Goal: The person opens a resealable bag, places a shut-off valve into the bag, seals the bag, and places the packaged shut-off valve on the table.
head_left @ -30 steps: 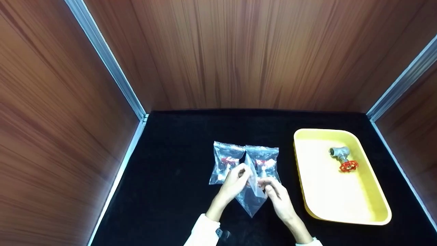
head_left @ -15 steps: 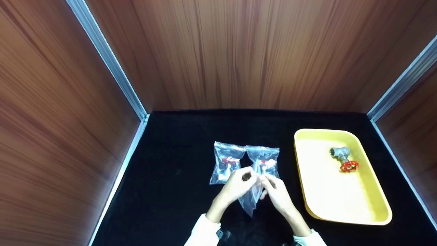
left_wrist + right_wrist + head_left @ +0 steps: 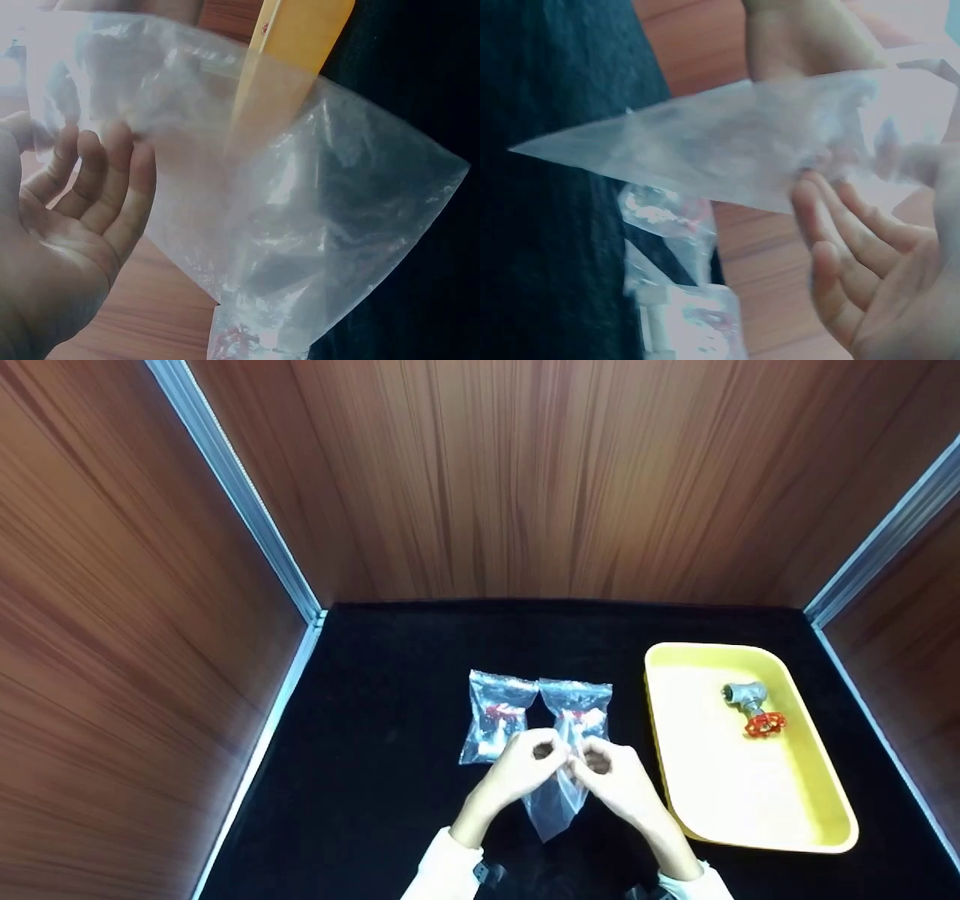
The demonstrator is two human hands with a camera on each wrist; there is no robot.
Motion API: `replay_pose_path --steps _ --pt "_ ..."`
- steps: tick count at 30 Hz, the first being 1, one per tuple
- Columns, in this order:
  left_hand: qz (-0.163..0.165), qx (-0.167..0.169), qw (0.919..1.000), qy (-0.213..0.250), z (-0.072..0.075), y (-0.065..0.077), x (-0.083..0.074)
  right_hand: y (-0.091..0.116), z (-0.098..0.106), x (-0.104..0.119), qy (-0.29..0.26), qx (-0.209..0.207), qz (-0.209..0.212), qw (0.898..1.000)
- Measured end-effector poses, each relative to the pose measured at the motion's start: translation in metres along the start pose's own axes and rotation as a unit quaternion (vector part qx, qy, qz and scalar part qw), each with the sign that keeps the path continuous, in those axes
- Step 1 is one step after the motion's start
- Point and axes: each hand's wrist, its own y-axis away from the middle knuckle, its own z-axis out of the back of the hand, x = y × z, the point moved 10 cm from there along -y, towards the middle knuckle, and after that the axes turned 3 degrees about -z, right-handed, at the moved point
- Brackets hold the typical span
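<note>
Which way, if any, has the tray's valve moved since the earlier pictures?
No: the valve keeps the same place against the rim of the yellow tray.

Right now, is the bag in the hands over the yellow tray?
No, the left hand and right hand hold the clear bag to the left of the yellow tray.

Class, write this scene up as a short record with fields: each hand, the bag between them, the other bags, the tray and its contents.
Left hand: pinches the clear bag
Right hand: pinches the same bag
Inside that bag: nothing visible
Other bags: left filled bag, right filled bag, red showing in each
Tray: yellow tray, right of the hands
Tray contents: metal valve, red handwheel
</note>
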Motion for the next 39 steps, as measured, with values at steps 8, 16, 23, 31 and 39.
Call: replay_pose_path --steps 8,16,23,31,39 --pt "-0.044 0.028 0.9986 0.004 -0.002 0.002 -0.011 0.006 0.000 0.002 0.049 0.001 -0.012 0.999" --pt "-0.083 0.046 0.9947 0.040 -0.004 0.003 -0.019 0.012 -0.002 0.021 0.091 -0.022 0.027 0.995" --pt "-0.082 0.032 0.9961 0.011 0.002 0.003 -0.020 0.010 -0.003 0.019 0.062 -0.017 0.032 0.997" --pt "-0.044 0.001 0.9987 0.027 0.020 0.006 -0.021 0.007 0.001 0.014 0.022 0.014 -0.032 0.999" --pt "-0.003 -0.033 0.9990 0.030 0.043 0.008 -0.008 0.002 0.009 0.011 0.014 0.050 -0.073 0.996"
